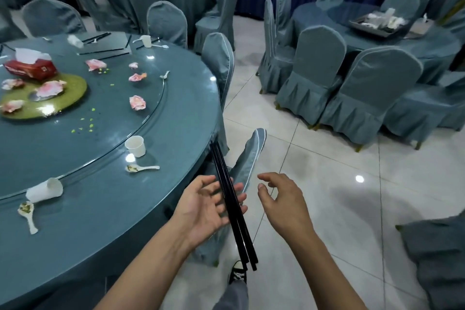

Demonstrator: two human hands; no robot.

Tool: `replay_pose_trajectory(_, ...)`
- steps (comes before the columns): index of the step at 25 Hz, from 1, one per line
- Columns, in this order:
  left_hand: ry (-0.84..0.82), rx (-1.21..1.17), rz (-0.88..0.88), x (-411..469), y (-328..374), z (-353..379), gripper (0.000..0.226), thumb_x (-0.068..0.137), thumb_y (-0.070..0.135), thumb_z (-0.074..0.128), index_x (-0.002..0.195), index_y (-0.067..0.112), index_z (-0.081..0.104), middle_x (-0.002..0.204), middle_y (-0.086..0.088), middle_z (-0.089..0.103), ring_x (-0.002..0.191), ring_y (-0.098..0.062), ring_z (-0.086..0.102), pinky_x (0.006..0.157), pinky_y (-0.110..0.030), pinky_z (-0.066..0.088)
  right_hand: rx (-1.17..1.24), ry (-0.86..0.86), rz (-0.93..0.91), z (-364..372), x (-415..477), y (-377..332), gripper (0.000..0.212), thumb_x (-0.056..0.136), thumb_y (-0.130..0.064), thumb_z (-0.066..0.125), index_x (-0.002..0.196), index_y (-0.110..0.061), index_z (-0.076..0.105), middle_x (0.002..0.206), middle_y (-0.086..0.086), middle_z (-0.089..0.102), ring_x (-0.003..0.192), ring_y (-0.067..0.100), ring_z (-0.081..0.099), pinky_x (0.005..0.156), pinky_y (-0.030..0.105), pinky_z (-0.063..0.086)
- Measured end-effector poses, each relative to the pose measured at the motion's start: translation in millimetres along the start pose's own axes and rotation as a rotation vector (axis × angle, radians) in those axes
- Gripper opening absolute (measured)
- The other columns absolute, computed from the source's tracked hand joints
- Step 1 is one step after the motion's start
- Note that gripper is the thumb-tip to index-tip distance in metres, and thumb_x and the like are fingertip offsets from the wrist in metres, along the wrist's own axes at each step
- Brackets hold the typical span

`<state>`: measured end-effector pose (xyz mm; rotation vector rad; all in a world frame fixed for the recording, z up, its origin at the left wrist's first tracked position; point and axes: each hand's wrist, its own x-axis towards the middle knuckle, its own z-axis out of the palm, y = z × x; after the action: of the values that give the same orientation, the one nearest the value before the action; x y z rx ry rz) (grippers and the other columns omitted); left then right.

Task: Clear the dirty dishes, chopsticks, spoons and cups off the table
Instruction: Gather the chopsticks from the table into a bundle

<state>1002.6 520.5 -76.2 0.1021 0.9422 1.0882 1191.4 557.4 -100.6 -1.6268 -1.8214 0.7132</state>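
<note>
Standing at table (100, 221) edge, draped chair (247, 158), cup (136, 146), spoon (142, 168) nearby

One wide-angle view, taken from the person's head, faces forward and down. The left hand (201, 211) and right hand (284, 206) lie nearest the lens, at 6 o'clock, forearms running in from the bottom edge. The round counter (100, 209) fills the side from 8 to 10 o'clock, close by. The floor (327, 196) stretches toward 1 o'clock, where a second counter (427, 45) stands well away.
</note>
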Motion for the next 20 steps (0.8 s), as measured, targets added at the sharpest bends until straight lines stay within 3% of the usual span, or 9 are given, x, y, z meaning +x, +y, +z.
replay_pose_trajectory(6,0.033,-0.046,0.037,90.2,40.2,47.5,0.062,0.086,0.031,0.054,0.14,-0.001,0.052,0.124,-0.022,0.069,0.114,-0.039,0.065,0.094,-0.054,0.055,-0.052,-0.079,-0.025,-9.9,110.5,23.5,0.025,0.099,-0.033,0.057,0.122,-0.035,0.066,0.119,-0.018,0.063,0.11,0.003,0.055,0.099,0.03,0.046)
replay_pose_trajectory(13,0.056,-0.1,0.065,165.5,84.7,98.3,0.053,0.094,0.03,0.047,0.136,-0.001,0.054,0.125,-0.022,0.069,0.101,-0.036,0.07,0.088,-0.053,0.058,-0.045,-0.104,-0.06,-22.6,221.2,33.4,0.025,0.099,-0.03,0.058,0.122,-0.032,0.067,0.117,-0.017,0.064,0.109,0.005,0.056,0.097,0.031,0.049)
replay_pose_trajectory(20,0.098,-0.141,0.088,245.6,111.3,142.4,0.048,0.095,0.03,0.047,0.131,0.001,0.058,0.124,-0.022,0.07,0.111,-0.038,0.066,0.097,-0.055,0.052,-0.067,-0.172,-0.096,-32.5,328.0,61.9,0.026,0.1,-0.033,0.056,0.124,-0.034,0.065,0.122,-0.016,0.063,0.113,0.005,0.054,0.099,0.031,0.047)
